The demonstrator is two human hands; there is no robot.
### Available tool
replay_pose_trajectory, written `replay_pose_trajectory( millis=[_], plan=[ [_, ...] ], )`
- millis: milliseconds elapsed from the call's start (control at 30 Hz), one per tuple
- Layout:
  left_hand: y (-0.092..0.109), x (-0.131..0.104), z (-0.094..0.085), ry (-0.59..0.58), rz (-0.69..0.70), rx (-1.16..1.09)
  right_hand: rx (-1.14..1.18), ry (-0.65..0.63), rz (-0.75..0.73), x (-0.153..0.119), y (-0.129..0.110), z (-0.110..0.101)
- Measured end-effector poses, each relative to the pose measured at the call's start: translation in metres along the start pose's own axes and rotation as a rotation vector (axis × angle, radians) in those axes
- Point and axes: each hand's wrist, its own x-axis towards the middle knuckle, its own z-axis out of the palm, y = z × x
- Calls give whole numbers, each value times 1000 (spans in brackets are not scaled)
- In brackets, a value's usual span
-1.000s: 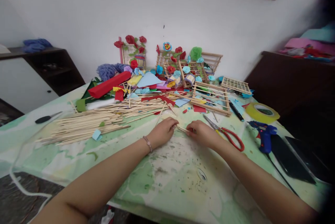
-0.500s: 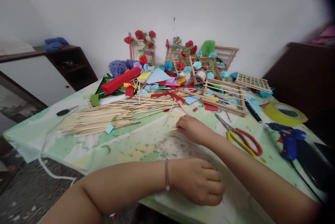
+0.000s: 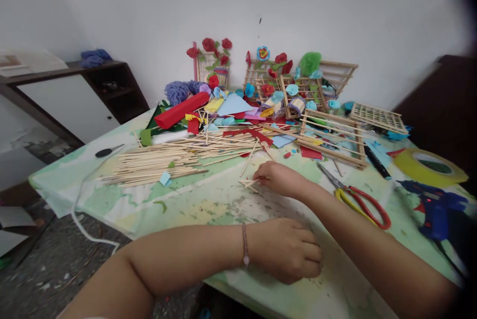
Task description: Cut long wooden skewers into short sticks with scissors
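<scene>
My right hand (image 3: 279,179) reaches over the middle of the table, its fingers pinched together at the ends of a few short wooden sticks (image 3: 249,186). These pieces fan out and cross each other just left of the fingertips, low over or on the cloth. Nearer to me, my left hand (image 3: 286,250) rests back upward with fingers curled under, a thin bracelet (image 3: 245,247) on its wrist. Whatever lies inside those fingers is hidden. Long thin sticks (image 3: 149,165) lie in a loose heap to the left, beyond both hands.
Pliers (image 3: 357,199) with red and yellow handles, a blue glue gun (image 3: 434,209), yellow tape (image 3: 428,167) and a black marker (image 3: 377,161) lie on the right. Stick frames (image 3: 331,137), paper flowers (image 3: 208,44) and coloured paper (image 3: 182,110) crowd the back. A white cord (image 3: 76,209) hangs off the left edge.
More short sticks now show, spread out at my right fingertips, where one showed before. My left hand stays nearly in place, still curled. The camera view has swung slightly to the left.
</scene>
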Motion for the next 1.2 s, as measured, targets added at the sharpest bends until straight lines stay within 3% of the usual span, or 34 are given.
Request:
replay_pose_trajectory(
  millis=[400,567,733,833,967,1067,1200],
  plan=[
    [-3,-1,1,-80,-39,-28,35,163,109,-3,3,16],
    [-4,-2,-1,-67,-42,-15,147,250,275,-10,-1,12],
    [-7,-2,-5,-38,-56,22,285,242,422,-51,0,6],
    [-8,-4,-5,55,-102,49,350,241,466,-88,6,3],
    [-15,-9,-11,274,-415,94,345,278,521,-127,16,0],
    [-31,-16,-18,375,-693,84,364,332,547,-145,22,0],
    [-61,-27,-23,305,-1132,120,424,469,549,-159,25,6]
  ],
)
